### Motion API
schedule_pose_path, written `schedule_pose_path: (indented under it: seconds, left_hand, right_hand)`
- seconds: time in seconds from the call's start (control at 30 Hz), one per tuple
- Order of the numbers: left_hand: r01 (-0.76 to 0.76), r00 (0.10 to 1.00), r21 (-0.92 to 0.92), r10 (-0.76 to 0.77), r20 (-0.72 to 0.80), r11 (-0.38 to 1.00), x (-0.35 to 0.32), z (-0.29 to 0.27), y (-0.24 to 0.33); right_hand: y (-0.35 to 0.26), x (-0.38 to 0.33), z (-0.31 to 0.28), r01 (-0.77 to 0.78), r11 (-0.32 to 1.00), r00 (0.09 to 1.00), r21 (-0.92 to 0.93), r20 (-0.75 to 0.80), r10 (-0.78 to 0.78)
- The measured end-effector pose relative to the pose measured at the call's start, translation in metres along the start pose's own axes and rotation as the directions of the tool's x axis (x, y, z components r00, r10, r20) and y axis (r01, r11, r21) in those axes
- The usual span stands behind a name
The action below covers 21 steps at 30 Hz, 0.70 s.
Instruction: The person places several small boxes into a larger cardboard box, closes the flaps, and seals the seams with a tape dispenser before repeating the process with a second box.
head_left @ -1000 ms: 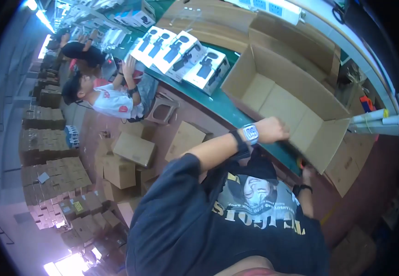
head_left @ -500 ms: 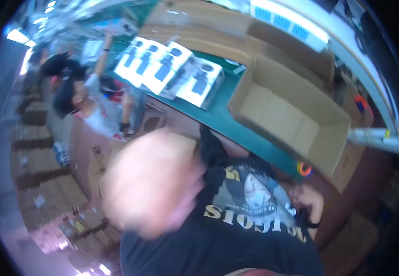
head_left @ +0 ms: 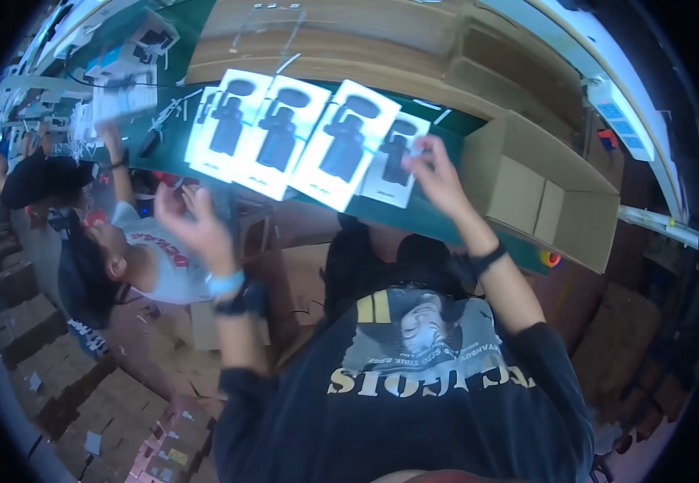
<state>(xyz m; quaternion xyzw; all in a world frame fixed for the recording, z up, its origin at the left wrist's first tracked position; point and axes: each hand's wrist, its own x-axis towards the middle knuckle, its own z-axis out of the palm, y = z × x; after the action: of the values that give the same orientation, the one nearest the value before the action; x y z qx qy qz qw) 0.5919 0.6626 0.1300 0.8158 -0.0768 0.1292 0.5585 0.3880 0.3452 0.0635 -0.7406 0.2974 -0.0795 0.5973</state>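
Observation:
Several white boxes (head_left: 279, 137), printed with a dark cylindrical device and an oval, lie overlapping in a row on the green table. My right hand (head_left: 440, 177) is at the right edge of the rightmost white box (head_left: 395, 165), its fingers curled and apart over that edge; whether they touch it is hard to tell. My left hand (head_left: 196, 225) is raised in front of the row's left end, fingers spread and slightly blurred, with nothing in it.
An open cardboard carton (head_left: 555, 181) stands on the table to the right, beside an orange tape roll (head_left: 551, 259). A co-worker (head_left: 156, 249) in a light shirt works at the left. Stacked cartons (head_left: 116, 402) fill the lower left. A brown cardboard strip (head_left: 333, 48) lies behind the boxes.
My left hand has moved from a blur close before the camera toward the boxes. My right hand has risen from beside my body to the rightmost box. The view has shifted.

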Motion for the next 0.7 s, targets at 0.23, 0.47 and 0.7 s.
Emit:
schedule_pose_path:
  seconds: [0.23, 0.47, 0.7]
  left_hand:
    - [0.207, 0.964, -0.557, -0.264, -0.022, 0.804, 0.000, 0.112, -0.127]
    - [0.183, 0.974, -0.270, -0.212, -0.081, 0.945, 0.025, 0.087, -0.148]
    - [-0.351, 0.821, 0.362, 0.098, 0.563, 0.864, 0.185, 0.082, -0.106]
  right_hand:
    - [-0.012, 0.100, 0.063, -0.304, 0.931, 0.952, 0.202, 0.019, 0.306]
    - [-0.011, 0.090, 0.091, -0.225, 0.965, 0.967, 0.136, -0.091, 0.238]
    - [-0.006, 0.039, 0.125, -0.168, 0.972, 0.955, 0.166, -0.218, 0.203]
